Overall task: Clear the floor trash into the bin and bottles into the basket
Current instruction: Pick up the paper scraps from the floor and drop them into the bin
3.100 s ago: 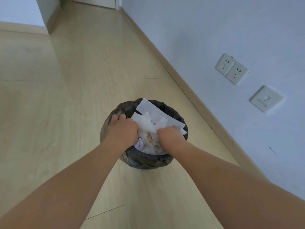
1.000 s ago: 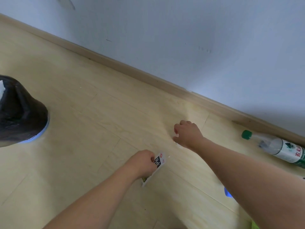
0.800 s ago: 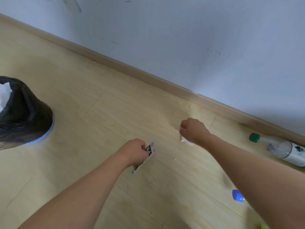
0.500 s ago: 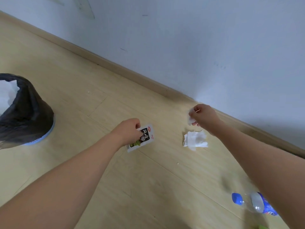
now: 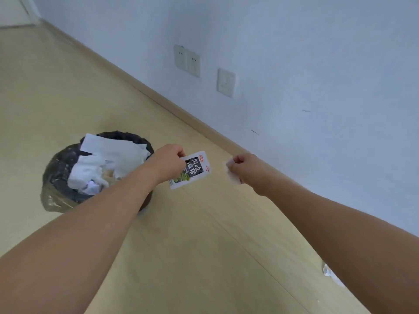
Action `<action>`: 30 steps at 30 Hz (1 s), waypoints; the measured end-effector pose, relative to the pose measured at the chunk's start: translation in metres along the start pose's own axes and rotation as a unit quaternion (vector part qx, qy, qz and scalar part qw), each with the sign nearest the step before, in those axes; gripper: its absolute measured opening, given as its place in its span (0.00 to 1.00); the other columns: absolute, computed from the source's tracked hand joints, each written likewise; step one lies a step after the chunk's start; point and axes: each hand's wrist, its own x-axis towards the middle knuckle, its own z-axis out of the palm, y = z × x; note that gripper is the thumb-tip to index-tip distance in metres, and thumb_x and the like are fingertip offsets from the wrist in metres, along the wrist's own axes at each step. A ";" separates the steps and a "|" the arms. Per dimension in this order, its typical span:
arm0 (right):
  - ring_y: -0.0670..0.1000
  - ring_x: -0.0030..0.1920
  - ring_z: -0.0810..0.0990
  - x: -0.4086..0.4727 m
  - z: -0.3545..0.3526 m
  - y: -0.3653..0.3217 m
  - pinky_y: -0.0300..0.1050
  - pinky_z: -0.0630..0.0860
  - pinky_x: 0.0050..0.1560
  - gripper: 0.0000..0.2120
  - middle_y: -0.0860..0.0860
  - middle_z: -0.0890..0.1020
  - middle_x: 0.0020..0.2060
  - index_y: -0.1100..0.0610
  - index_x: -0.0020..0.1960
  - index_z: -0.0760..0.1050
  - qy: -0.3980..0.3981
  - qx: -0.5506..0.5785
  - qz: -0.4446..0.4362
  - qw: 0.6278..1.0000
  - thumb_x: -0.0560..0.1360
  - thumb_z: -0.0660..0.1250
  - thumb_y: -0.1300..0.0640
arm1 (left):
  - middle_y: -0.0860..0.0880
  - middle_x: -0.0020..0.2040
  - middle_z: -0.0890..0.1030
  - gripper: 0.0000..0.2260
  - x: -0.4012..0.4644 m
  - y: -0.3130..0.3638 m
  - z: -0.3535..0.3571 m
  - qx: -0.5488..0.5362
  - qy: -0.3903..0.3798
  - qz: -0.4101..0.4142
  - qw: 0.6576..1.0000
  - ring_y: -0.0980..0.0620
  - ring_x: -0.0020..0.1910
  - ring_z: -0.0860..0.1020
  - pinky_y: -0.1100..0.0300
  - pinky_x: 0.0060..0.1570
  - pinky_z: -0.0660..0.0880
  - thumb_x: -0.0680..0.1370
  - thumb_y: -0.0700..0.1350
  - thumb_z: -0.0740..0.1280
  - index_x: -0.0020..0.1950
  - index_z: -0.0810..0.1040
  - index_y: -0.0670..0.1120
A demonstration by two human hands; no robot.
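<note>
Frame centre: snack packet (image 5: 192, 169) is pinched by left hand (image 5: 167, 163); white tissue (image 5: 232, 173) is gripped in right hand (image 5: 246, 168). Paper-filled bin (image 5: 68, 175) is seen centre-left.

Both hands are now lifted off the floor and held out in the air. The left hand (image 5: 169, 163), which a second ago pinched the snack packet (image 5: 192, 169) down at floor level, now carries it just beside the bin (image 5: 56, 177), which has come back into full view. The right hand (image 5: 243, 168) now grips a bit of white tissue (image 5: 233, 175) picked up from the floor. The bottles have dropped out of view; a white scrap (image 5: 327, 271) shows under the right forearm.
</note>
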 end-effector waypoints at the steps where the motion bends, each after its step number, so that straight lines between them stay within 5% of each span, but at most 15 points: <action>1: 0.51 0.36 0.77 0.006 0.018 -0.017 0.45 0.76 0.40 0.07 0.53 0.80 0.40 0.59 0.49 0.77 -0.005 -0.009 -0.011 1.000 0.78 0.62 0.57 | 0.48 0.43 0.80 0.06 0.001 -0.016 -0.017 -0.001 0.022 -0.009 1.000 0.50 0.41 0.79 0.54 0.39 0.76 0.75 0.39 0.61 0.49 0.76 0.46; 9: 0.51 0.35 0.73 0.060 0.190 -0.156 0.43 0.71 0.35 0.08 0.51 0.76 0.36 0.59 0.44 0.76 -0.023 -0.136 -0.138 0.981 0.77 0.61 0.56 | 0.47 0.42 0.76 0.13 -0.011 -0.178 -0.118 -0.015 0.207 -0.141 0.968 0.45 0.40 0.77 0.53 0.35 0.71 0.72 0.37 0.59 0.54 0.66 0.49; 13: 0.51 0.32 0.73 0.085 0.252 -0.176 0.43 0.69 0.32 0.09 0.50 0.75 0.33 0.56 0.40 0.71 0.004 -0.234 -0.189 0.954 0.77 0.58 0.56 | 0.48 0.40 0.78 0.09 0.002 -0.216 -0.108 0.043 0.194 -0.115 0.973 0.47 0.38 0.76 0.55 0.36 0.70 0.75 0.38 0.59 0.52 0.66 0.50; 18: 0.55 0.45 0.76 0.101 0.295 -0.154 0.50 0.71 0.54 0.08 0.51 0.78 0.40 0.53 0.46 0.73 -0.011 -0.506 -0.253 0.824 0.77 0.56 0.60 | 0.45 0.53 0.75 0.11 0.018 -0.235 -0.071 0.263 0.144 -0.081 0.951 0.44 0.54 0.73 0.50 0.54 0.68 0.75 0.42 0.63 0.58 0.71 0.49; 21: 0.56 0.49 0.77 0.105 0.305 -0.134 0.47 0.71 0.53 0.07 0.52 0.80 0.44 0.54 0.48 0.75 -0.053 -0.584 -0.250 0.770 0.76 0.58 0.59 | 0.44 0.59 0.70 0.12 0.020 -0.250 -0.060 0.311 0.128 -0.105 0.936 0.42 0.60 0.68 0.49 0.60 0.65 0.77 0.43 0.62 0.60 0.75 0.49; 26: 0.56 0.43 0.77 0.113 0.297 -0.143 0.46 0.72 0.44 0.09 0.52 0.77 0.38 0.55 0.39 0.72 -0.075 -0.507 -0.232 0.827 0.76 0.58 0.57 | 0.49 0.44 0.74 0.06 0.023 -0.248 -0.073 0.236 0.128 -0.102 0.958 0.47 0.43 0.73 0.55 0.47 0.66 0.75 0.42 0.62 0.51 0.75 0.48; 30: 0.58 0.49 0.79 0.102 0.266 -0.161 0.51 0.78 0.52 0.16 0.56 0.81 0.53 0.60 0.58 0.77 -0.040 -0.388 -0.249 0.886 0.77 0.54 0.59 | 0.48 0.40 0.71 0.03 0.018 -0.238 -0.090 0.199 0.203 -0.114 0.952 0.47 0.39 0.72 0.56 0.38 0.64 0.75 0.40 0.60 0.45 0.66 0.46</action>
